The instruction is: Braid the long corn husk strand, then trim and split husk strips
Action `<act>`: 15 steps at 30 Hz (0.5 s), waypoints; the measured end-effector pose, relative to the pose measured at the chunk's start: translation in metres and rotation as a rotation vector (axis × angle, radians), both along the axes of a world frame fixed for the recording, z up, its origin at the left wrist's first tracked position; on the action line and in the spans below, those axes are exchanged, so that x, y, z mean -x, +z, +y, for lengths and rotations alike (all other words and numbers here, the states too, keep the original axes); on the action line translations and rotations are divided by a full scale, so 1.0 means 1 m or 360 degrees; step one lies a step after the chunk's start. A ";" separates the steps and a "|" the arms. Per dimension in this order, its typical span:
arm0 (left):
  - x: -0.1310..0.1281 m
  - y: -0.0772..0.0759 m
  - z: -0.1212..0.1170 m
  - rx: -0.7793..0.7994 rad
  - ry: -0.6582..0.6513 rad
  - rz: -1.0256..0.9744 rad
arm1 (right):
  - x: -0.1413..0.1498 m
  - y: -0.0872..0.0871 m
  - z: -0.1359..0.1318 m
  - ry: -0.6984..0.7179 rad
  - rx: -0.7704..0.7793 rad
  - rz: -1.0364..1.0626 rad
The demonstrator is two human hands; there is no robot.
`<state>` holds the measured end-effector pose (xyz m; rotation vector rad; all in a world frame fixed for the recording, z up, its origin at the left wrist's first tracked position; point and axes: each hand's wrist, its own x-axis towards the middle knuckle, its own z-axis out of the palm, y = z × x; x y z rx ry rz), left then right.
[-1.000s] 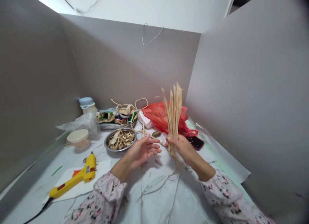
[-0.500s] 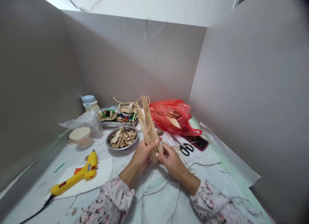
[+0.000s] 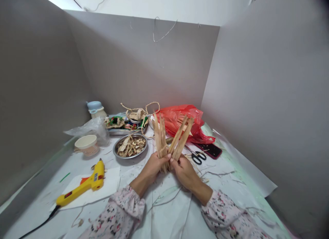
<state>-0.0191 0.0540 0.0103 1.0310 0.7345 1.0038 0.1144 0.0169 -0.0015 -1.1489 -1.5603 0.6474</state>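
A bundle of dry tan plant-fibre strips [image 3: 160, 138] stands up out of my left hand [image 3: 155, 165], whose fingers are closed round its lower end. My right hand [image 3: 183, 170] is closed on a second, smaller group of strips [image 3: 183, 139] that leans to the right. The two groups spread in a V, and my thumbs nearly meet between them at the base. Both hands are above the white-covered table. Right of my right hand lies a pair of black-handled scissors [image 3: 197, 158], its blades partly hidden.
A metal bowl of dry scraps [image 3: 130, 146], a paper cup [image 3: 86, 145] and a yellow glue gun [image 3: 89, 184] are on the left. Behind stand a crowded tray [image 3: 123, 132] and a blue-lidded bottle [image 3: 96, 109]. A red plastic bag [image 3: 174, 112] and a phone [image 3: 212, 151] lie right.
The single bundle of strips has been parted in two. My right hand now holds several strips tilted right, while the left hand's bundle has become more upright.
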 end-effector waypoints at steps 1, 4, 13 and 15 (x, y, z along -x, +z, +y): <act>-0.002 0.002 -0.002 0.0036 0.0009 -0.0026 | 0.000 0.001 0.000 -0.0023 0.0025 -0.0001; -0.005 0.008 -0.008 0.0172 -0.0042 -0.0116 | -0.001 -0.002 0.000 -0.0060 0.0117 0.0053; -0.009 0.003 -0.014 0.0329 -0.0092 -0.0118 | -0.002 -0.011 0.003 0.0231 0.0309 0.0340; -0.009 0.005 -0.015 0.0320 -0.0079 -0.0092 | -0.002 -0.012 0.004 0.0248 0.0376 0.0400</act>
